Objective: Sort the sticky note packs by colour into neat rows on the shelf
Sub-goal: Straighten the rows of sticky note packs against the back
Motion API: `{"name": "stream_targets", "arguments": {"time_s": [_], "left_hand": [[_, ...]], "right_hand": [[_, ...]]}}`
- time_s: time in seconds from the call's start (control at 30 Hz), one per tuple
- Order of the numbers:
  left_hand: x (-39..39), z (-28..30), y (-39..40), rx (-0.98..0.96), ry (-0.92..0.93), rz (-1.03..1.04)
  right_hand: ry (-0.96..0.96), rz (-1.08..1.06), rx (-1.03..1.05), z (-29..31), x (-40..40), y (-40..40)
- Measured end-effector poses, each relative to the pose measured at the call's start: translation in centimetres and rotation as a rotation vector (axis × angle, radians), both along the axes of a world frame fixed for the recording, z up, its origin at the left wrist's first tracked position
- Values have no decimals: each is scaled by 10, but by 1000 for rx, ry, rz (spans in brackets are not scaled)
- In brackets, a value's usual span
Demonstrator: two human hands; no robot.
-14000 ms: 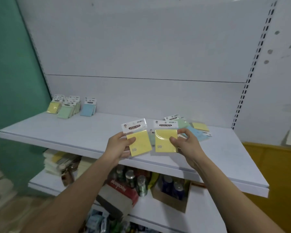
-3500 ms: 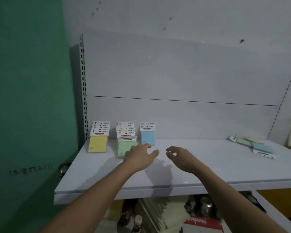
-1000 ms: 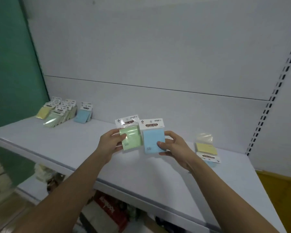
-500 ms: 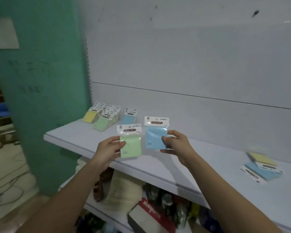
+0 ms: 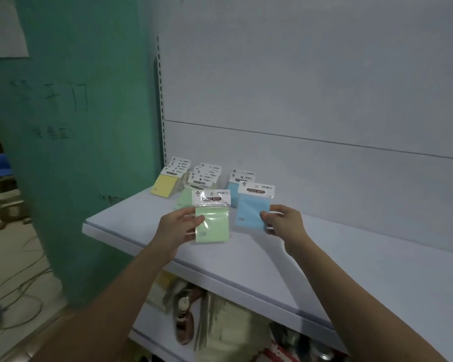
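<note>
Both hands are grasping a pack each, held up side by side above the shelf. On the left, the left hand pinches the green pack by its left edge, thumb laid across the front and fingers behind it. On the right, the right hand has its grip on the blue pack at the right edge, thumb and fingertips curled round that side. Each pack stands upright in clear wrap with a white header card reading "STICKY NOTE". The two are near each other but apart, the blue one a little higher and farther.

Beyond them, at the far left end of the shelf against the back panel, sit three rows leaning back: the yellow row farthest left, the green row in the middle, partly hidden behind the held green pack, and the blue row to the right, its lower part covered by the held blue pack. A green pillar rises just left of the shelf. Under the shelf a lower shelf holds a jumble of goods too blurred to name, and cables trail over the floor at the near left.
</note>
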State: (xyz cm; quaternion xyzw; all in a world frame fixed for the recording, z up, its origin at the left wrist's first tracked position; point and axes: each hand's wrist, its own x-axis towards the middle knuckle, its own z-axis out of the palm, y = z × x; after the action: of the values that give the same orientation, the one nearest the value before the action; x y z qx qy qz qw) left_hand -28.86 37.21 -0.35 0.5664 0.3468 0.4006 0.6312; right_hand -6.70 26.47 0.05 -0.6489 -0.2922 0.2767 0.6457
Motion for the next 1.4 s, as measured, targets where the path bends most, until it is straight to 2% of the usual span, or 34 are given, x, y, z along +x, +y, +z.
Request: {"name": "stream_targets", "arguments": {"time_s": [0.13, 0.4, 0.63, 0.93, 1.13, 1.3, 1.4], "left_hand": [[-1, 1, 66, 23, 57, -29], [16, 10, 150, 59, 35, -95], [24, 12, 183, 105, 18, -199], [11, 12, 199, 73, 18, -327], [-14, -5, 210, 37, 78, -374], [-23, -18, 218, 57, 123, -376], [-22, -22, 223, 109, 143, -325]], "right_hand": [[25, -68, -12, -26, 3, 68], [-145, -220, -100, -38, 29, 149], [-323, -333, -164, -46, 23, 167], [-428, -419, -263, -45, 9, 177], [-513, -571, -264, -46, -11, 169], [-637, -458, -377, -52, -45, 167], [-788, -364, -496, -59, -77, 164]]}}
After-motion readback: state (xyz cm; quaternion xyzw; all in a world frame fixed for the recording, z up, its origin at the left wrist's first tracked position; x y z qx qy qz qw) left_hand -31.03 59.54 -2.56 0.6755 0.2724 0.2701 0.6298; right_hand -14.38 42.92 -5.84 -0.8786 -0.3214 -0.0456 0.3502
